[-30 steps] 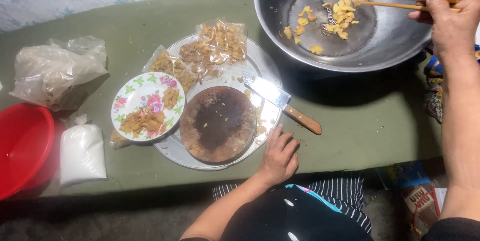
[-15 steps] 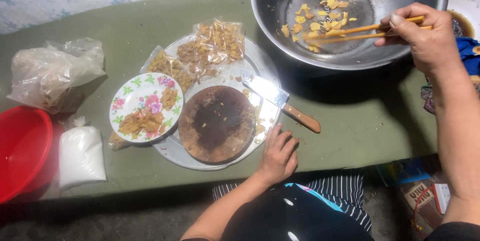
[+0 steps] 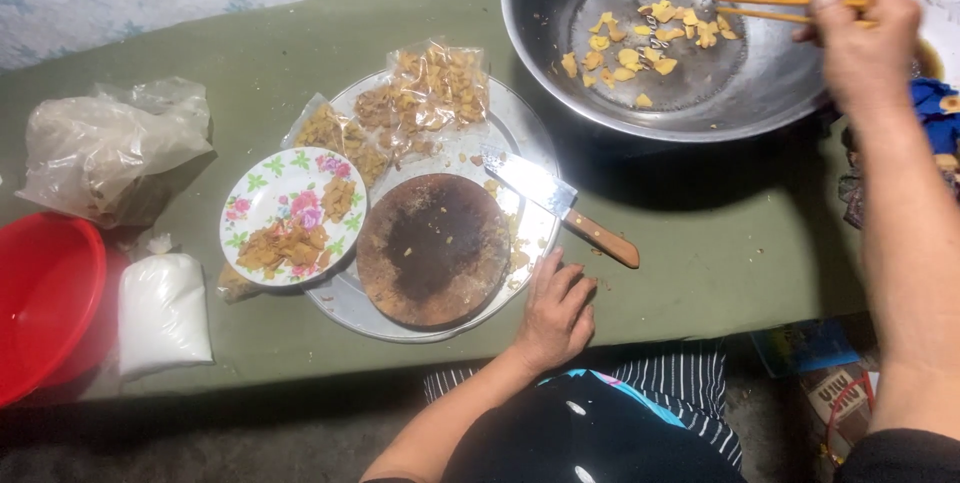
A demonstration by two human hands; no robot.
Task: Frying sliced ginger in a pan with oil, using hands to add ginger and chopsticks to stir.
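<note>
Stirring: the right hand grips a pair of chopsticks, tips down among the yellow food pieces in the big metal bowl.
Change: a second ago the pieces sat bunched by the chopstick tips; now they lie spread over the bowl's flat bottom, and the hand has dropped lower across the rim, so the turning of the pieces looks well under way.
Left hand: the left hand holds nothing, fingers loosely curled, resting on the green table edge just beside the round wooden board, as it did before.
Where the pieces lie: inside the bowl, left of the right hand, well apart from the left hand.
Nearby: a cleaver lies across the metal tray, its handle near the left hand; a flowered plate sits left of the board.
</note>
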